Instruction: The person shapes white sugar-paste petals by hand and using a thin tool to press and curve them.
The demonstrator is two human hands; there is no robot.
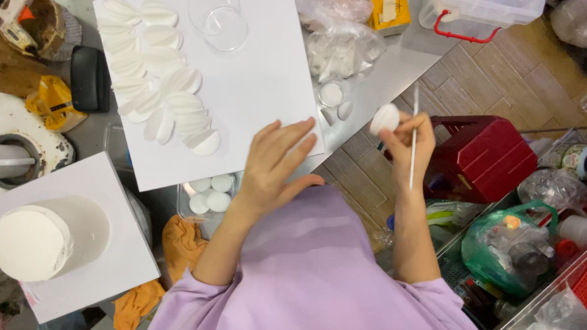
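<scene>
A: We're looking straight down, and our left hand [277,164] is spread flat, fingers [297,142] released and holding nothing, resting on the near right corner of the white board [258,75] that lies on the counter [394,70].

B: And our right hand [410,141] is off past the counter's edge, over the wood-look floor [492,80]. Its fingers are grasping two things at once: a small white disc [384,119] pinched at the fingertips, and a thin white stick [413,138] standing nearly upright through the grip.

A: So the disc sits in the air, just beyond the counter's right edge, clear of the board.

B: On the board's left side we've got overlapping rows of white round petals [160,78] running from the far edge down toward the middle. At the far edge, a clear glass dish [217,18].

A: Just off the board's right edge, a small clear cup [332,93] holding a white piece, and behind it a plastic bag [341,49] of more white pieces.

B: Near the board's near edge, a clear tray [210,194] with white balls. At the counter's near left corner stands a white cylinder [45,239] on a white square base [115,269].

A: Beside our right hand, a red stool [488,155] on the floor.
</scene>
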